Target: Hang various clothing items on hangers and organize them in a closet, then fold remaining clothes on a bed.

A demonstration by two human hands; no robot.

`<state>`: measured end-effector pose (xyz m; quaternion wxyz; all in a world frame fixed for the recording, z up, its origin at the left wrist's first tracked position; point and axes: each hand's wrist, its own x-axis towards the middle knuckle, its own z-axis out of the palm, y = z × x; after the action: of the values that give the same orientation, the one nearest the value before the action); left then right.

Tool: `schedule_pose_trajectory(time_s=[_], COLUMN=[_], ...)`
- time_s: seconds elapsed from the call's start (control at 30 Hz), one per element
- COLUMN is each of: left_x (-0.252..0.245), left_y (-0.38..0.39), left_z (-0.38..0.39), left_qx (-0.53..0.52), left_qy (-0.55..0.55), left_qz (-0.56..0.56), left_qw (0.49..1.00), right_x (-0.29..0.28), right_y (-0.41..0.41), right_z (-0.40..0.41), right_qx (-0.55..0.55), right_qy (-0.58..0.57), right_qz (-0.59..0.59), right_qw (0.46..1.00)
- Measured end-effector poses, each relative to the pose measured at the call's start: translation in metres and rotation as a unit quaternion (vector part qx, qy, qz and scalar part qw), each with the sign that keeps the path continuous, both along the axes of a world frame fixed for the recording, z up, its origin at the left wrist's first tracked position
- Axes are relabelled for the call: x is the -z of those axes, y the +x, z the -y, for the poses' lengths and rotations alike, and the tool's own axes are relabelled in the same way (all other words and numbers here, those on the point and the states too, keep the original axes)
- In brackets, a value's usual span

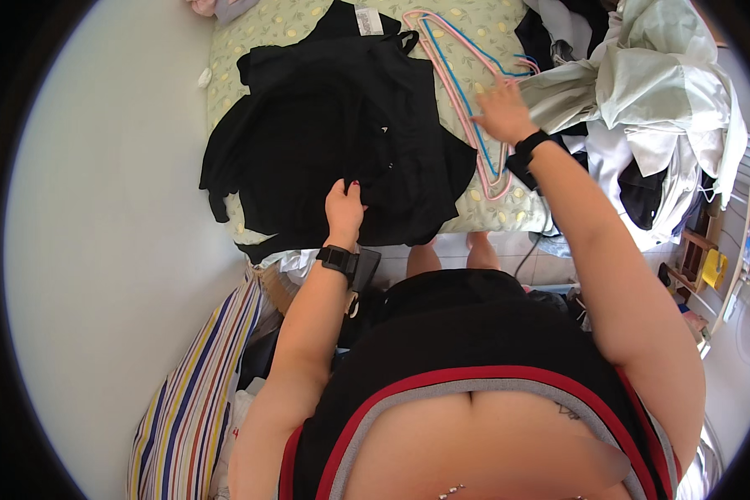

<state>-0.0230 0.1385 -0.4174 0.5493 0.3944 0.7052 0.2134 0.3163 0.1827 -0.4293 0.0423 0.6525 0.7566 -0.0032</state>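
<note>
My left hand (345,209) pinches the lower part of a black garment (300,144) between thumb and fingers. The garment lies spread over a bed with a pale green, lemon-print cover (269,25); small white marks show on it, and a white label (369,21) lies at its top. To its right lie pink hangers (445,81) and a blue hanger (456,81), overlapping. Over these hangers is my right hand (505,112), slightly blurred, fingers apart, thumb near the hangers' long bars. Whether it touches them is unclear. Close by its fingers is a pale grey-green garment (556,97).
A heap of white and dark clothes (656,144) fills the bed's right side. On the left is a white wall (100,187), with a striped cloth (187,400) below. A cable (530,250) hangs over the tiled floor (453,247). A yellow object (714,269) stands at right.
</note>
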Motion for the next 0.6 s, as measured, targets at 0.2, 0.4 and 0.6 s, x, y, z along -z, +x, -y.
schedule_pose_trajectory(time_s=[0.2,0.4,0.6], left_x=[-0.002,-0.007,-0.013], left_y=[-0.004,0.006,0.022], left_z=[0.008,0.015,0.017], left_qx=[-0.051,-0.069,-0.049], left_qy=[0.009,0.022,0.052], left_qz=[0.032,0.036,0.014], left_qw=[0.998,0.997,0.997], right_x=[0.001,0.034,0.053], right_y=[0.059,0.043,0.032], right_z=[0.021,0.040,0.033], right_qx=[0.160,0.257,0.273], right_qy=[-0.287,-0.238,-0.204], right_qz=[-0.022,-0.222,-0.082], right_qw=[0.944,0.910,0.937])
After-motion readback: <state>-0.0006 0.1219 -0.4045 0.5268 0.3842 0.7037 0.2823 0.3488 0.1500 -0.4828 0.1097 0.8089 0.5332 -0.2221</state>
